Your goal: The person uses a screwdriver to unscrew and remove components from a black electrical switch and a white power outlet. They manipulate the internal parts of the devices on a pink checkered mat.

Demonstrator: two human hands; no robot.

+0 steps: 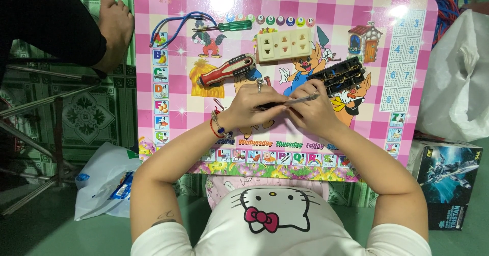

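My left hand (252, 106) and my right hand (311, 108) meet at the middle of a pink checkered folding table (407, 62). Together they hold a thin metal tool with a dark handle (295, 102), lying sideways between the fingers. What lies under my right fingers is hidden. A black electrical part with metal contacts (340, 74) lies just beyond my right hand. A cream socket faceplate (283, 44) sits further back. A red and black screwdriver (226, 70) lies beyond my left hand, and a green-handled screwdriver (229, 26) near the far edge.
Blue wires (175, 24) curl at the table's back left. Another person's bare foot (114, 29) rests beside the left edge. A metal frame (46, 103) stands left, a plastic bag (104, 179) lower left, a white bag (458, 78) and a printed box (448, 182) right.
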